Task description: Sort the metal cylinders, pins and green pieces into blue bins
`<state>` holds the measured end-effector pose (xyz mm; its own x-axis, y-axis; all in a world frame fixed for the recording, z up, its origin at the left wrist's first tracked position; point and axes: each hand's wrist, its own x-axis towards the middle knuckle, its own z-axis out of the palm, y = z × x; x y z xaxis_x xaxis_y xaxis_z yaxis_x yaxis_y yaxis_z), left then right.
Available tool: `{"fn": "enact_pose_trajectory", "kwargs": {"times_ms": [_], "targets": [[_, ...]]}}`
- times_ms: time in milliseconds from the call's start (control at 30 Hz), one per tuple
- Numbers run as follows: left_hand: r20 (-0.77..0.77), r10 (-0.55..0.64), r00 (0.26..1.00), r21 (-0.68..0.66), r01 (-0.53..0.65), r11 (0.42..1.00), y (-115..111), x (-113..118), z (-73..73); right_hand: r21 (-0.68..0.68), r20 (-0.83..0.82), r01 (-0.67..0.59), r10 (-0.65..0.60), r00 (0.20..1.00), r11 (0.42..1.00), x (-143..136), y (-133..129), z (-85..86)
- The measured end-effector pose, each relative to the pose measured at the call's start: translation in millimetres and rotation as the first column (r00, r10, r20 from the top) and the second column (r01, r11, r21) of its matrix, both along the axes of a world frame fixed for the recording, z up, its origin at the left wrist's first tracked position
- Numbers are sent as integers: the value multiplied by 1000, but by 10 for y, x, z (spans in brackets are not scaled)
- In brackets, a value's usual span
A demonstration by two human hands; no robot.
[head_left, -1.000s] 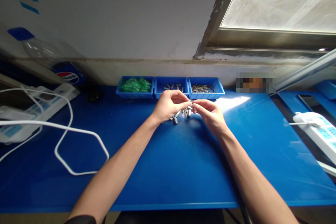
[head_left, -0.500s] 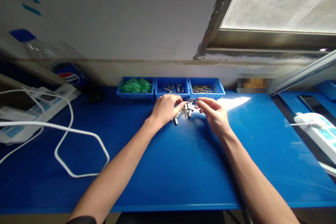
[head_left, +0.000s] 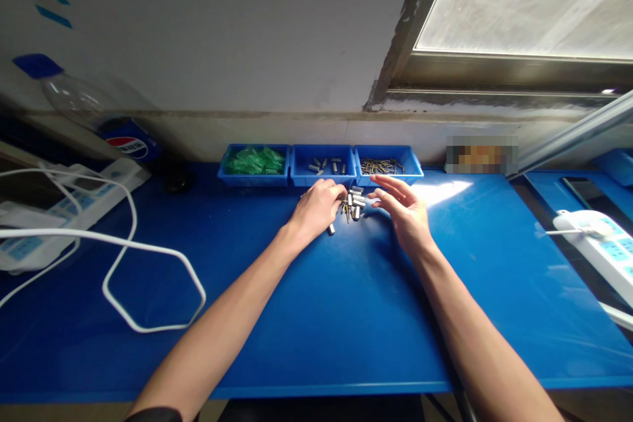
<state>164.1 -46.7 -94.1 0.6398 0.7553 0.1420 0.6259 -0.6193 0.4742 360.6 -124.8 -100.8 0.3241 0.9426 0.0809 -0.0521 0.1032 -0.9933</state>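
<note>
A small pile of silver metal cylinders [head_left: 357, 199] and brass-coloured screws [head_left: 346, 208] lies on the blue table between my hands. My left hand [head_left: 320, 203] is at the pile's left side with fingers curled and pressed together; what they hold, if anything, is hidden. One silver cylinder [head_left: 331, 229] rests just below those fingers. To the right of the pile, my right hand [head_left: 403, 208] is held with fingers spread and nothing between them. Behind the pile stand the blue bin of silver cylinders [head_left: 324, 180] and the blue bin of screws [head_left: 390, 179].
A third blue bin [head_left: 253, 180] holds green plastic pieces. White cables [head_left: 153, 247] and a power strip [head_left: 99, 201] lie on the left, near a cola bottle [head_left: 126, 135]. Another power strip [head_left: 601, 244] is at the right. The wall and window close off the back.
My right hand has opened its pinch, and its fingers are now apart. The left hand has turned and its fingers have closed in at the pile's left side.
</note>
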Motion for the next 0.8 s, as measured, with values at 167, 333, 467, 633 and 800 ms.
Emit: {"fn": "enact_pose_trajectory", "kwargs": {"times_ms": [167, 333, 467, 633, 800], "targets": [[33, -7, 999, 37, 6, 999, -29, 0, 31, -20, -10, -10, 10, 1000, 1000, 13, -7, 15], [353, 10, 936, -36, 3, 999, -59, 6, 153, -16, 7, -23, 24, 1000, 1000, 15, -4, 6], [597, 98, 796, -320, 124, 939, -65, 13, 244, -8, 72, -49, 50, 996, 999, 5, -10, -3], [664, 244, 707, -494, 170, 853, -54, 21, 261, -65, -15, -158, 157, 987, 985, -47, -29, 12], [597, 238, 766, -483, 107, 869, -51, 30, 227, -63, -95, -186, 179, 979, 981, -79, -33, 20]]}}
